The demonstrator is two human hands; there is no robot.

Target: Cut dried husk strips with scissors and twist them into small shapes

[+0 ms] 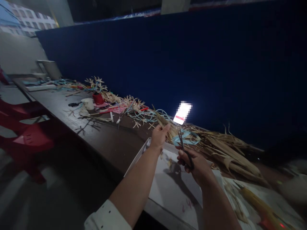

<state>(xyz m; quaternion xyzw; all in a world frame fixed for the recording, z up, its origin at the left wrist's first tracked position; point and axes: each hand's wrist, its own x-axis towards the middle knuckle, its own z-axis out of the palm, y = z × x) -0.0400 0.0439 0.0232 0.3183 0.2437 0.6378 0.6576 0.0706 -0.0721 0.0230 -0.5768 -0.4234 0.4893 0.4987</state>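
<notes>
My left hand [159, 137] is closed on a tan dried husk [170, 130], which looks like corn husk, above the far edge of a shallow white box [165, 179]. In my right hand [195, 163] are dark scissors [181, 140], held by the handles with the blades pointing up and away. The blade tips are close to the husk; whether they touch it I cannot tell. Just beyond the scissors lies a light blue ribbon [190, 138]. Small dry scraps [169, 164] lie in the box, and shadows of my hands fall across it.
A lit phone [182, 113] leans by the dark blue partition [148, 60]. Dried husks [230, 150] are heaped at right, near a yellow glue gun [261, 204]. Husk flowers [134, 103], a red spool [98, 98] and other scissors [74, 104] lie leftward. Red chairs [31, 137] stand left.
</notes>
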